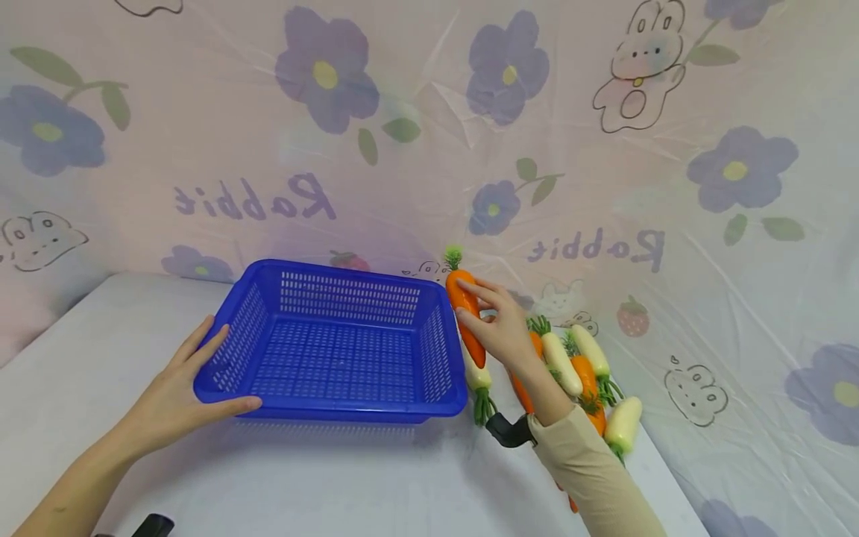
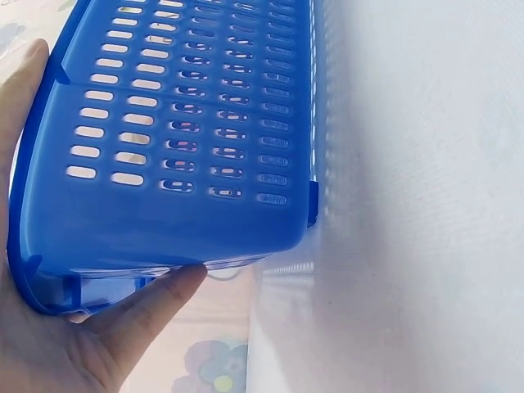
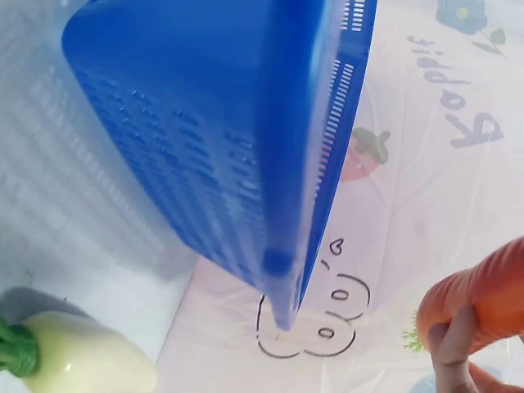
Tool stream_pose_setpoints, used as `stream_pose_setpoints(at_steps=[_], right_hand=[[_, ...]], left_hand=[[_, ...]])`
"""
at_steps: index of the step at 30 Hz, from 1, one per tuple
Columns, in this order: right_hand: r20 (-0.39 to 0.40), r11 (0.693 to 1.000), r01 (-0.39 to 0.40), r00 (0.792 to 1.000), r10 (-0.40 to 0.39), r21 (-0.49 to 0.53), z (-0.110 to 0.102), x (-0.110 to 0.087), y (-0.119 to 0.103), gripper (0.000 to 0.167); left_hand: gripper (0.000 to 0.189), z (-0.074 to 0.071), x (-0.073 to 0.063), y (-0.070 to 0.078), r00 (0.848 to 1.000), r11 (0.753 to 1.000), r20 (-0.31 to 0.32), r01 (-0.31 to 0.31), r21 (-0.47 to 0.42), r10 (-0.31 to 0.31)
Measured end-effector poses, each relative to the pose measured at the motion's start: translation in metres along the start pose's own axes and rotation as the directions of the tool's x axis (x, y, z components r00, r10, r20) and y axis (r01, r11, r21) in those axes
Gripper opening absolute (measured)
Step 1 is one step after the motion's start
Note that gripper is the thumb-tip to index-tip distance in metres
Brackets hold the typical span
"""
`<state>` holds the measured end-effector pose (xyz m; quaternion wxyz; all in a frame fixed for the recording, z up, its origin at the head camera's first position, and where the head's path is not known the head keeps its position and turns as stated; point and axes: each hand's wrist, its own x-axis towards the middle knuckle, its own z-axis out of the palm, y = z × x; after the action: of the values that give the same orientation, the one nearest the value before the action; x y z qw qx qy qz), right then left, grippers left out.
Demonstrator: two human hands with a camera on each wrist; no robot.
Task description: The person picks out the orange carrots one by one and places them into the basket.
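Observation:
My left hand [image 1: 168, 403] grips the near left corner of an oblong blue plastic basket [image 1: 349, 410], its fingers over the left rim and the thumb along the front rim. The basket's slotted wall [image 2: 172, 213] fills much of the left wrist view. My right hand [image 1: 503, 328] pinches an orange toy carrot [image 1: 466, 313] by its side, just outside the basket's right rim. The carrot hangs nearly upright, green top up and tip down. In the right wrist view, fingers [image 3: 454, 348] press against the carrot [image 3: 483, 295].
A white radish [image 1: 478, 375] with green stems lies beside the basket's right wall, below the carrot. Farther right, several carrots [image 1: 584, 373] and white radishes [image 1: 562, 363] lie in a pile, partly hidden by my right forearm. A patterned curtain [image 1: 416, 171] hangs behind the white table [image 1: 322, 485].

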<state>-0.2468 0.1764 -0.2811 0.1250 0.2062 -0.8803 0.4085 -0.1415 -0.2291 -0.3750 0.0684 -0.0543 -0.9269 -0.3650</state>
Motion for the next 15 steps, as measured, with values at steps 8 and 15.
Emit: stream_pose_setpoints(at_steps=[8,15], right_hand=[[0.002,0.998,0.043,0.999,-0.043,-0.034,0.013,0.009,-0.008,0.044],[0.039,0.996,0.078,0.996,-0.077,-0.031,0.023,0.018,-0.017,0.044]], left_hand=[[0.116,0.001,0.0,0.0,1.0,1.0,0.0,0.008,0.008,-0.008],[0.116,0.001,0.0,0.0,1.0,1.0,-0.002,0.009,-0.001,-0.009]])
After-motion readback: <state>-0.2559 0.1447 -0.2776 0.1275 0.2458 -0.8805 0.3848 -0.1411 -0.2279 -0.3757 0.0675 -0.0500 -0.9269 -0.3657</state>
